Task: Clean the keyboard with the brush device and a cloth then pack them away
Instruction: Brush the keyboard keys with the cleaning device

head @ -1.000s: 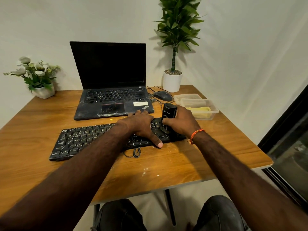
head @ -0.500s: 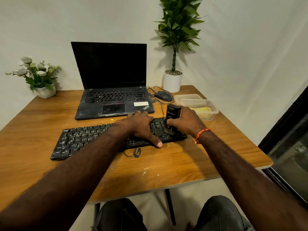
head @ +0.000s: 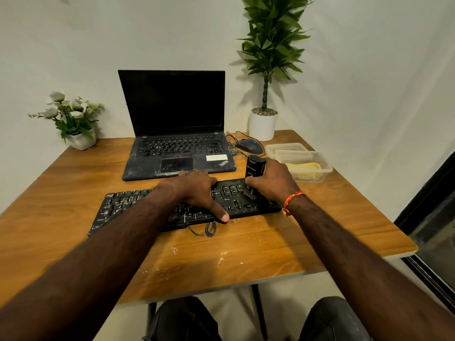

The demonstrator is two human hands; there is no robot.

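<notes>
A dusty black keyboard (head: 128, 205) lies across the middle of the wooden table (head: 73, 183). My left hand (head: 199, 193) lies flat over the keyboard's middle, thumb at its front edge, holding it down. My right hand (head: 273, 183) grips the black brush device (head: 254, 167) upright, its bristles down on the keys at the keyboard's right end. A yellow cloth (head: 304, 168) lies inside a clear plastic container (head: 322, 174) just to the right of the brush.
An open black laptop (head: 174, 134) sits behind the keyboard, with a mouse (head: 248, 146) and cables to its right. A container lid (head: 285, 147), a tall potted plant (head: 264, 124) and a small flower pot (head: 78, 139) stand along the back. White crumbs dot the table front.
My right hand and the brush device have shifted slightly right and away along the keyboard's right end. My left hand stays pressed on the keyboard.
</notes>
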